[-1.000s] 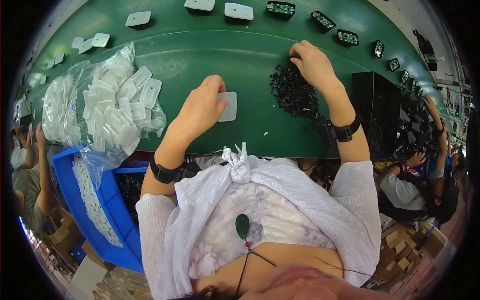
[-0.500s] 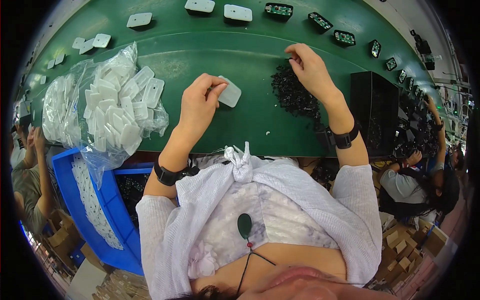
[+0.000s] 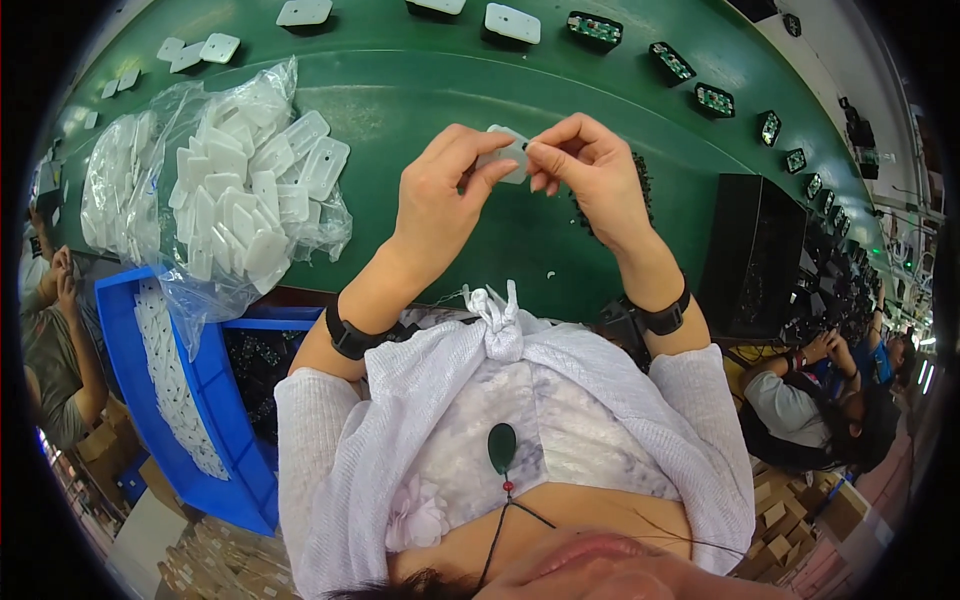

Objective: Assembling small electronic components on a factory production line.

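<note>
My left hand [image 3: 445, 195] pinches a translucent white plastic cover [image 3: 513, 160], a flat plate with rounded corners, above the green table. At the cover's right side is my right hand [image 3: 595, 185], thumb and forefinger closed on a tiny black part [image 3: 526, 146]. The fingers hide most of that part, so its exact shape does not show. A pile of small black parts [image 3: 643, 185] lies on the table, largely covered by my right hand. To the left, many similar white covers [image 3: 245, 190] spill from a clear plastic bag [image 3: 190, 295].
Along the far belt [image 3: 400, 40] sit white-topped units [image 3: 512, 22] and black cases with green circuit boards [image 3: 596, 28]. A black box [image 3: 755, 250] stands at right. A blue bin [image 3: 205, 390] holds white pieces below the table edge. Other people work on both sides.
My right hand has come left from the black pile to the white cover, a tiny black part in its fingers. My left hand has shifted right with the cover, now raised.
</note>
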Action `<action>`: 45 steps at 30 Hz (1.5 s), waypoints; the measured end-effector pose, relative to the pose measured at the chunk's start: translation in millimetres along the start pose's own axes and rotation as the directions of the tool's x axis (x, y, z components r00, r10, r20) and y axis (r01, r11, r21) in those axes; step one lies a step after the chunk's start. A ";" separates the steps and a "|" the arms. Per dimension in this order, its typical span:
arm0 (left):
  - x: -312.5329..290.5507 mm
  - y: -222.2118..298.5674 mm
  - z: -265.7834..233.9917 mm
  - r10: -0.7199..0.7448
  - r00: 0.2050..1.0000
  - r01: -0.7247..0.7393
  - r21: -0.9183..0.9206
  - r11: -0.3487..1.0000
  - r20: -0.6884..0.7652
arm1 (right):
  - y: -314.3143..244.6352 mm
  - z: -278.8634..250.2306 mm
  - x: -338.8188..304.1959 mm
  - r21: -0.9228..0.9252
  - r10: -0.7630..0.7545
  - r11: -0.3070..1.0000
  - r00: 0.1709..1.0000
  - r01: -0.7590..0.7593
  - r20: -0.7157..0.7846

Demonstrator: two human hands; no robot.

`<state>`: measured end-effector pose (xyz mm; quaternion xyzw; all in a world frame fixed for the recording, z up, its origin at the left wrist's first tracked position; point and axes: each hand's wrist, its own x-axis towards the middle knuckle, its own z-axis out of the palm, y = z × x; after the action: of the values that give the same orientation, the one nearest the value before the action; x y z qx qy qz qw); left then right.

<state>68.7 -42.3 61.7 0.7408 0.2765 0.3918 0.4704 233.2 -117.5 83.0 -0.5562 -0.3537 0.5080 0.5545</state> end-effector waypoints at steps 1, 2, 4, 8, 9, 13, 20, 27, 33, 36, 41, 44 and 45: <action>1.5 5.4 0.0 0.064 0.998 -0.063 0.052 0.997 -0.011 | 3.0 2.7 0.4 -0.006 0.011 1.000 1.000 -0.011 -0.001; 2.0 7.7 -0.3 0.128 0.992 -0.125 0.105 0.987 -0.018 | 2.8 4.9 0.8 -0.008 0.014 1.000 1.000 -0.014 0.003; 1.0 2.4 -1.5 0.167 0.986 -0.162 0.144 0.976 -0.022 | 1.6 9.4 1.4 0.019 0.106 0.994 0.994 -0.106 0.035; 0.3 -0.9 -5.5 0.186 0.982 -0.179 0.184 0.967 -0.025 | 1.5 11.9 0.0 0.048 0.109 0.992 0.990 -0.114 0.091; -0.9 -1.1 -5.7 0.184 0.982 -0.177 0.185 0.967 -0.026 | 2.2 13.8 -2.7 -0.008 0.034 0.999 0.999 -0.034 0.040; -7.7 -3.7 -5.9 -0.010 1.000 0.010 0.009 1.000 0.002 | 6.5 13.8 -5.6 -0.519 -0.382 0.774 0.921 0.364 0.076; -15.6 -6.7 -2.6 -0.276 0.961 0.264 -0.415 0.871 0.032 | 2.7 19.8 -9.1 -0.759 -0.633 0.390 0.751 0.521 0.190; -17.6 -7.8 -5.2 -0.254 0.966 0.247 -0.466 0.850 0.048 | 13.7 28.3 -10.2 -0.736 -0.584 0.517 0.808 0.437 0.070; -19.9 -7.2 -3.6 -0.324 0.942 0.317 -0.539 0.781 0.085 | 24.5 34.8 -9.6 -0.626 -0.559 0.662 0.828 0.413 -0.044; -21.1 -6.8 -1.7 -0.236 0.971 0.215 -0.546 0.810 0.032 | 32.6 35.1 -7.7 -0.734 -0.652 0.509 0.758 0.449 0.012; -18.9 -9.3 -3.6 -0.066 0.996 0.052 -0.234 0.971 -0.054 | 45.1 42.7 -5.5 -0.793 -0.700 0.401 0.712 0.458 0.057; -20.8 -16.1 -4.3 -0.117 0.992 0.099 -0.264 0.960 -0.055 | 45.2 42.0 -8.2 -0.704 -0.585 0.582 0.811 0.407 -0.014; -20.7 -14.7 -4.6 -0.118 0.992 0.100 -0.262 0.960 -0.054 | 45.3 41.5 -9.7 -0.703 -0.584 0.583 0.811 0.407 -0.016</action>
<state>53.0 -50.3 42.8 0.6426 0.2794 0.4234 0.5742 183.4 -122.2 45.9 -0.6527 -0.5822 0.0959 0.4751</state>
